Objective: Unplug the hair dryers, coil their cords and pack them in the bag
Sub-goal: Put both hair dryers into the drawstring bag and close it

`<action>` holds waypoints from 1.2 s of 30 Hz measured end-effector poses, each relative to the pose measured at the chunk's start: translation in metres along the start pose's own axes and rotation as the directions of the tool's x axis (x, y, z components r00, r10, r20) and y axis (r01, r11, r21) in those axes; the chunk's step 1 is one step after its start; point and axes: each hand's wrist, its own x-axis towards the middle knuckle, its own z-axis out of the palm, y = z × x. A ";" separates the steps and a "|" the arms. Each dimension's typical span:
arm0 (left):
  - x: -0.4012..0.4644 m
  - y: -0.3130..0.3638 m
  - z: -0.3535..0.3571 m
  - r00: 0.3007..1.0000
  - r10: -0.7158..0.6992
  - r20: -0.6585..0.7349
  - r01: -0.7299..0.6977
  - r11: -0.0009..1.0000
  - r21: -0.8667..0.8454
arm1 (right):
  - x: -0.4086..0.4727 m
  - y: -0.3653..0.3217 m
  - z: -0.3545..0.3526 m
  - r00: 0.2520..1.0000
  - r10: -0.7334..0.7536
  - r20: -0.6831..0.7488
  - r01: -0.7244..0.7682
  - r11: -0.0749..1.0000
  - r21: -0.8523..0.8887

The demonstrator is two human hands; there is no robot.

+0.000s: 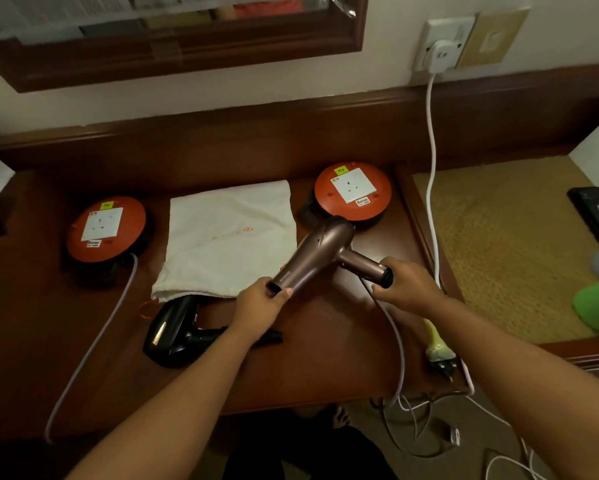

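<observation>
Left hand (263, 299) gripping nozzle of bronze metallic hair dryer (317, 252); right hand (407, 284) curled round handle end. Held above dark wooden table (326, 358), beside white cloth bag (232, 237) and black hair dryer (177, 332).

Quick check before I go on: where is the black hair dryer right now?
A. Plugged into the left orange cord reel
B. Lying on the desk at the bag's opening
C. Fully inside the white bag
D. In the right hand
B: the black hair dryer lies on the desk by the open end of the white bag, while both hands hold the bronze hair dryer.
</observation>
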 end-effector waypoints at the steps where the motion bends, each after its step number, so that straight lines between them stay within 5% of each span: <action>1: 0.001 0.003 -0.003 1.000 0.001 -0.009 -0.001 1.000 -0.004 | 0.000 -0.004 -0.006 1.000 0.000 0.000 0.000 1.000 0.017; 21: 0.019 0.022 -0.096 0.970 0.032 -0.240 -0.102 0.953 -0.286 | 0.009 -0.110 -0.066 0.994 0.093 0.050 -0.100 0.978 0.180; 30: 0.043 -0.006 -0.164 0.972 0.065 -0.228 -0.161 0.888 -0.431 | 0.019 -0.192 -0.081 0.985 0.132 0.111 -0.167 0.892 0.420; 36: 0.049 -0.041 -0.192 0.981 0.087 -0.172 -0.156 0.880 -0.448 | 0.016 -0.223 -0.044 0.966 0.191 0.175 -0.247 0.883 0.399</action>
